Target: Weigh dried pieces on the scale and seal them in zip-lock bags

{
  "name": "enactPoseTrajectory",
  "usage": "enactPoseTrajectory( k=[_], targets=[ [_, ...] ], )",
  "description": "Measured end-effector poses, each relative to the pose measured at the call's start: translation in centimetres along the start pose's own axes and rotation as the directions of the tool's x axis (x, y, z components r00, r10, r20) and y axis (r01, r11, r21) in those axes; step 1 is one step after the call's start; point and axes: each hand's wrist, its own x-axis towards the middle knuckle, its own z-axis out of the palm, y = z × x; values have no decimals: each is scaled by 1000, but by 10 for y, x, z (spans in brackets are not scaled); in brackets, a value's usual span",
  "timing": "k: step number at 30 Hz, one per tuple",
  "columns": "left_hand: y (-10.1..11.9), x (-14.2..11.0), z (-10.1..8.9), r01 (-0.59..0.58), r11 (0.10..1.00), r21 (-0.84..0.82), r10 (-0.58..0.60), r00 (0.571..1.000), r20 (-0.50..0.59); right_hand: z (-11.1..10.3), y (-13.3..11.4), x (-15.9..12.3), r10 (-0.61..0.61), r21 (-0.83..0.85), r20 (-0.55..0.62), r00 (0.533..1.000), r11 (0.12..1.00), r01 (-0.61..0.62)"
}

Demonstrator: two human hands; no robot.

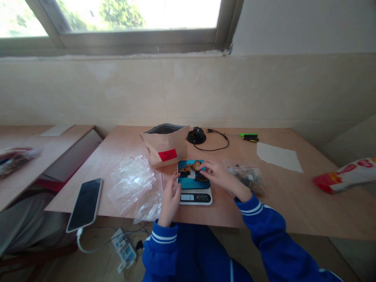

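Observation:
A white digital scale [206,198] with a blue weighing plate [188,183] sits at the table's front edge. Dried brown pieces [185,169], some pale orange and some nearly black, lie on the plate with a small whitish label among them. My left hand [170,196] rests along the scale's left side, fingers loosely stretched and apart, a fingertip at the plate's edge. From the right, my right hand [219,175] reaches over the plate, its fingertips bent around a brown piece. Right beside it lies a clear zip bag [252,178] of brownish contents, partly behind my wrist.
Behind the scale stands an open kraft pouch [167,143] with a red label. Clear zip bags [132,184] and a charging phone [85,203] lie left. Further back are a black cabled device [196,136], screwdrivers [249,137] and paper [277,156]. A red-white package [346,175] lies right.

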Motion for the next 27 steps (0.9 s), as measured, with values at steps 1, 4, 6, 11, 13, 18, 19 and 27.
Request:
enactPoseTrajectory(
  k=[1,4,6,11,13,18,19,27],
  targets=[
    [0,0,0,10,1000,-22,-10,1000,-10,0,-3,2,-5,-8,-15,1000,1000,5],
    [4,0,-1,42,997,-64,-44,998,-38,7,-11,11,-24,-64,-32,999,998,22],
    [7,-1,-2,57,997,-59,-61,997,-56,16,-17,17,-30,-144,-11,999,989,28],
    [11,-3,-4,48,999,-24,-50,993,-103,37,-35,32,-44,-479,48,998,875,61],
    [11,-3,-6,41,999,-8,-42,992,-123,42,-39,36,-59,-553,71,996,829,88],
    [12,-4,-11,43,999,2,-42,985,-167,47,-38,42,-67,-594,120,990,795,126],
    [12,-4,-11,45,999,-5,-45,983,-176,46,-38,42,-61,-588,114,992,800,117],
    [23,0,4,124,925,-359,-200,962,-184,35,-61,26,-208,-42,-207,956,978,204]
  ],
)
